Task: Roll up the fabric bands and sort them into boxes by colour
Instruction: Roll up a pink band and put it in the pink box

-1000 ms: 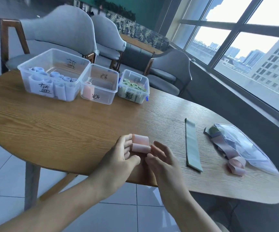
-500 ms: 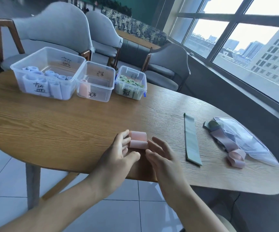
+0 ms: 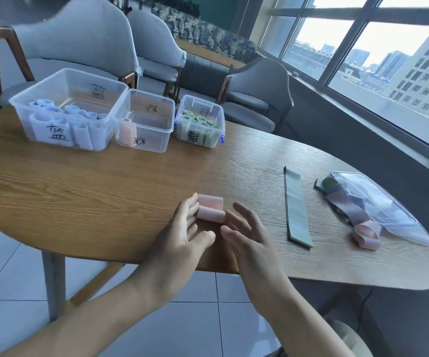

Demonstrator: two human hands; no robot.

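A half-rolled pink band lies on the wooden table near its front edge. My left hand touches the roll's left end with nearly straight fingers. Spread fingers of my right hand touch its right end. At the back left stand three clear labelled boxes: a large box with several blue rolls, a middle box with one pink roll, and a small box with several green rolls. A flat green band lies to the right.
Loose pink and green bands lie tangled at the table's right end, beside a clear plastic bag. Grey chairs stand behind the table. A window runs along the right wall.
The pink roll has moved slightly away from me under both hands. My fingers have straightened and spread a little, and the camera view has shifted.
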